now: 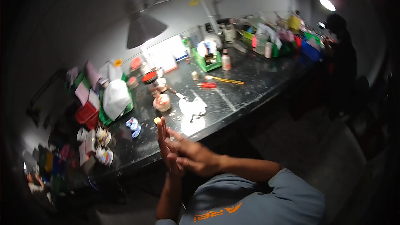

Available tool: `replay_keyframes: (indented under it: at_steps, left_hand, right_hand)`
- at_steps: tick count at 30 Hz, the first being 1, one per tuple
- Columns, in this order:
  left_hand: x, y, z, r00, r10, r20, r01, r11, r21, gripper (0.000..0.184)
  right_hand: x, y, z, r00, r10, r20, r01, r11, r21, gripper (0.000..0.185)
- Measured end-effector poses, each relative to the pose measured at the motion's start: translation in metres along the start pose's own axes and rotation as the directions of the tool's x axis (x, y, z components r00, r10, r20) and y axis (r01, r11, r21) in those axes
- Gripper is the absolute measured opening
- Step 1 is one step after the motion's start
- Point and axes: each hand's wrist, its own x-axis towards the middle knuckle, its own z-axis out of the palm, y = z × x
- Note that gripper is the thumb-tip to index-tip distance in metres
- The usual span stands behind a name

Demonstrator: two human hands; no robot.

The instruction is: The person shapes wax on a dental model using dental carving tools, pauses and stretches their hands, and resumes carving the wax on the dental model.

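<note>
Just off the front edge of the dark table, my left hand (165, 148) is raised with its fingers stretched out together. My right hand (198, 156) lies across its palm, fingers extended and the two palms facing each other. Nothing shows between them, though the contact area is partly hidden. Beyond the fingertips sit a small yellow piece (157, 120) and a crumpled white tissue (192, 107). A small blue-and-white figurine (133, 127) stands to the left. Farther back are a pink-stained jar (161, 102) and a brush (176, 92).
A desk lamp (146, 29) hangs over the dark table (250, 89). Left are a green basket (130, 107) and painted figurines (104, 156). A yellow-handled tool (227, 80), red tube (207, 85), bottle (226, 60) and green tray (208, 67) lie behind. Another person (341, 54) is at far right.
</note>
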Motion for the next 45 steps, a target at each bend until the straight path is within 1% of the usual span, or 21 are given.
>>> replay_keyframes:
  at_steps: [3, 6, 9, 14, 15, 19, 21, 22, 23, 24, 26, 27, 28, 29, 30, 32, 34, 36, 39, 43, 45]
  left_hand:
    - [-0.042, 0.014, 0.033, 1.000, 0.006, 0.013, -0.004, 0.993, -0.118, 0.100]
    - [-0.070, 0.031, 0.048, 0.999, -0.029, 0.046, 0.035, 0.991, -0.128, 0.099]
    - [-0.080, 0.045, 0.059, 0.996, -0.052, 0.071, 0.059, 0.993, -0.100, 0.099]
    - [-0.060, 0.050, 0.064, 0.991, -0.086, 0.098, 0.094, 0.992, -0.080, 0.097]
    - [-0.060, 0.053, 0.063, 0.990, -0.104, 0.096, 0.113, 0.989, -0.091, 0.097]
    - [-0.056, 0.064, 0.065, 0.972, -0.182, 0.146, 0.207, 0.962, -0.179, 0.095]
    - [-0.058, 0.054, 0.063, 0.965, -0.078, 0.250, 0.114, 0.985, -0.131, 0.094]
    - [-0.058, 0.055, 0.062, 0.942, 0.024, 0.335, 0.001, 0.997, -0.075, 0.094]
    - [-0.057, 0.061, 0.061, 0.944, -0.013, 0.328, 0.086, 0.974, -0.209, 0.091]
    - [-0.058, 0.060, 0.053, 0.931, -0.072, 0.357, 0.160, 0.961, -0.224, 0.087]
    - [-0.066, 0.046, 0.036, 0.858, -0.179, 0.482, 0.343, 0.898, -0.276, 0.079]
    - [-0.068, 0.038, 0.025, 0.789, -0.317, 0.526, 0.495, 0.835, -0.241, 0.070]
    - [-0.068, 0.026, 0.015, 0.680, -0.431, 0.594, 0.638, 0.746, -0.189, 0.062]
    - [-0.079, 0.009, 0.012, 0.640, -0.534, 0.553, 0.707, 0.690, -0.153, 0.058]
    - [-0.086, -0.004, 0.007, 0.575, -0.653, 0.493, 0.758, 0.652, -0.020, 0.055]
    - [-0.117, -0.049, 0.000, 0.562, -0.753, 0.342, 0.795, 0.606, 0.026, 0.046]
    - [-0.165, -0.105, -0.016, 0.402, -0.902, 0.160, 0.903, 0.361, -0.233, 0.039]
    - [-0.235, -0.184, -0.044, 0.151, -0.988, 0.015, 0.844, 0.120, -0.523, 0.039]
    - [-0.222, -0.172, -0.053, 0.116, -0.989, 0.095, 0.729, 0.020, -0.684, 0.036]
    - [-0.221, -0.159, -0.038, 0.250, -0.968, 0.026, 0.870, 0.213, -0.445, 0.023]
    - [-0.224, -0.148, -0.031, 0.336, -0.942, 0.019, 0.902, 0.316, -0.294, 0.014]
  right_hand:
    - [-0.020, -0.013, 0.035, 0.986, -0.044, -0.159, 0.048, 0.999, 0.023, 0.085]
    - [-0.019, -0.018, 0.016, 0.949, 0.123, -0.290, -0.070, 0.980, 0.188, 0.085]
    - [-0.014, -0.010, -0.009, 0.887, 0.135, -0.441, -0.046, 0.978, 0.206, 0.082]
    - [-0.047, -0.004, 0.022, 0.957, -0.076, -0.278, 0.091, 0.995, 0.041, 0.085]
    - [-0.043, -0.027, 0.023, 0.967, -0.004, -0.255, 0.026, 0.996, 0.083, 0.088]
    - [-0.056, -0.006, 0.031, 0.955, -0.033, -0.296, 0.071, 0.990, 0.119, 0.089]
    - [-0.039, -0.008, 0.010, 0.915, 0.080, -0.396, -0.053, 0.995, 0.079, 0.087]
    - [-0.030, -0.008, -0.001, 0.887, 0.136, -0.442, -0.117, 0.991, 0.069, 0.087]
    - [-0.023, -0.004, -0.010, 0.882, 0.044, -0.468, 0.003, 0.995, 0.100, 0.081]
    - [-0.020, 0.003, -0.026, 0.860, -0.043, -0.509, 0.119, 0.986, 0.117, 0.075]
    - [-0.023, 0.034, -0.058, 0.877, -0.002, -0.480, 0.168, 0.938, 0.304, 0.058]
    - [-0.022, 0.048, -0.073, 0.892, -0.213, -0.398, 0.182, 0.977, -0.115, 0.044]
    - [-0.025, 0.065, -0.094, 0.915, -0.325, -0.240, 0.159, 0.835, -0.527, 0.033]
    - [-0.030, 0.088, -0.103, 0.938, -0.189, -0.290, -0.020, 0.807, -0.591, 0.038]
    - [-0.025, 0.089, -0.106, 0.917, -0.069, -0.394, -0.157, 0.843, -0.515, 0.037]
    - [-0.022, 0.082, -0.114, 0.809, 0.219, -0.546, -0.455, 0.821, -0.345, 0.033]
    - [-0.024, 0.072, -0.117, 0.811, 0.182, -0.557, -0.424, 0.838, -0.344, 0.023]
    - [-0.030, 0.092, -0.113, 0.829, 0.131, -0.544, -0.403, 0.814, -0.418, 0.017]
    - [-0.025, 0.075, -0.106, 0.806, 0.210, -0.554, -0.464, 0.805, -0.370, 0.014]
    - [-0.024, 0.070, -0.104, 0.817, 0.213, -0.535, -0.482, 0.761, -0.434, 0.015]
    - [-0.027, 0.076, -0.102, 0.835, 0.130, -0.535, -0.433, 0.756, -0.492, 0.012]
